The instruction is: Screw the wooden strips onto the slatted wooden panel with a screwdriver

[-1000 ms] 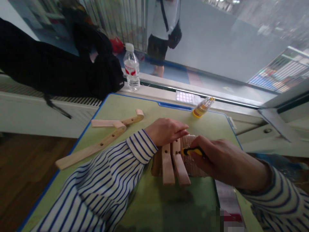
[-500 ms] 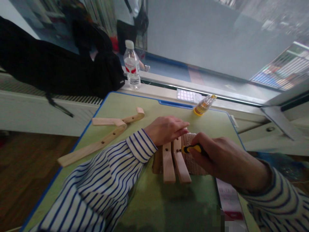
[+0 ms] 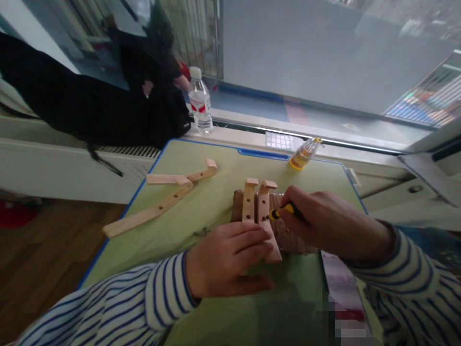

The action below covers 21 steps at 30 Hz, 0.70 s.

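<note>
My right hand [image 3: 317, 218] is closed around a small yellow-and-black screwdriver [image 3: 283, 211]. Its tip end is at the lower hole of the right-hand hooked wooden strip [image 3: 264, 199]. Beside that strip lies a second hooked wooden strip [image 3: 248, 199], also with two holes. Both rest on a brown corrugated block [image 3: 297, 238] on the table. My left hand [image 3: 230, 259] lies across the lower parts of the strips, fingers stretched out and apart, covering the lower end of the left strip. Two more hooked wooden strips [image 3: 167, 200] lie on the left of the table.
The green table [image 3: 216, 192] has a blue rim. A glue bottle [image 3: 304, 154] with a yellow cap stands at its back edge. Beyond it, a water bottle [image 3: 200, 103] and a black bag [image 3: 118, 110] are on the sill. A phone [image 3: 340, 278] lies at front right.
My left hand has moved from the hooked upper ends of the strips down to their lower parts, uncovering the hooks. The screwdriver stays at the right strip. The view has shifted slightly.
</note>
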Tool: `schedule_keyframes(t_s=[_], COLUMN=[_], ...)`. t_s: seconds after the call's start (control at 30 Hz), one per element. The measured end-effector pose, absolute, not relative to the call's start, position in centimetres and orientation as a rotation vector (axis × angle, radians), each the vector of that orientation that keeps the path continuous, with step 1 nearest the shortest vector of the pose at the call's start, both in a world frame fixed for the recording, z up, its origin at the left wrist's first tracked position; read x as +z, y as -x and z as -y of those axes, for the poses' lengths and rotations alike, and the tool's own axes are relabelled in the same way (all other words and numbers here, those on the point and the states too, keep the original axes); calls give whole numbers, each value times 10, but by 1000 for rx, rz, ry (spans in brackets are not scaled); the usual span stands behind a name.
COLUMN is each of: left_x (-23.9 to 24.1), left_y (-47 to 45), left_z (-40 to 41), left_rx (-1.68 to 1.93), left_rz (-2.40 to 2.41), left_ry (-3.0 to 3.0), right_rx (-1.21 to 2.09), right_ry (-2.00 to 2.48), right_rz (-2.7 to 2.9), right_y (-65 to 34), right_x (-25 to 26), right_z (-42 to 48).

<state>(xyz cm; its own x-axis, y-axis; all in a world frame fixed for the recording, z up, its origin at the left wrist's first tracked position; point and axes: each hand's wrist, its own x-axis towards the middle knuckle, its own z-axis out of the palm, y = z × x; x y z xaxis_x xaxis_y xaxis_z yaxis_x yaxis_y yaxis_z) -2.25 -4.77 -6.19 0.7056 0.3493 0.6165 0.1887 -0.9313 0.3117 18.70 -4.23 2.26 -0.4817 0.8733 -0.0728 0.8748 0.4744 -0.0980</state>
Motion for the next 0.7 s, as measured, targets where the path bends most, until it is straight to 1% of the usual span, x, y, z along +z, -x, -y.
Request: schedule_keyframes(t_s=[0.17,0.3,0.7], left_x=[-80,-82,-88], left_y=[14,16,15], left_z=[45,41,40], left_rx=[1118,1176,1200], left_rz=[-425,-407,-362], left_ry=[-2769,-2762,-2729], right_rx=[-175,-216,-214], right_ry=[-1588,-1592,-1589], right_rz=[-2676,-2687,-2686], right_y=[-187,-186,-187], right_x=[23,23,22], right_z=[42,42,43])
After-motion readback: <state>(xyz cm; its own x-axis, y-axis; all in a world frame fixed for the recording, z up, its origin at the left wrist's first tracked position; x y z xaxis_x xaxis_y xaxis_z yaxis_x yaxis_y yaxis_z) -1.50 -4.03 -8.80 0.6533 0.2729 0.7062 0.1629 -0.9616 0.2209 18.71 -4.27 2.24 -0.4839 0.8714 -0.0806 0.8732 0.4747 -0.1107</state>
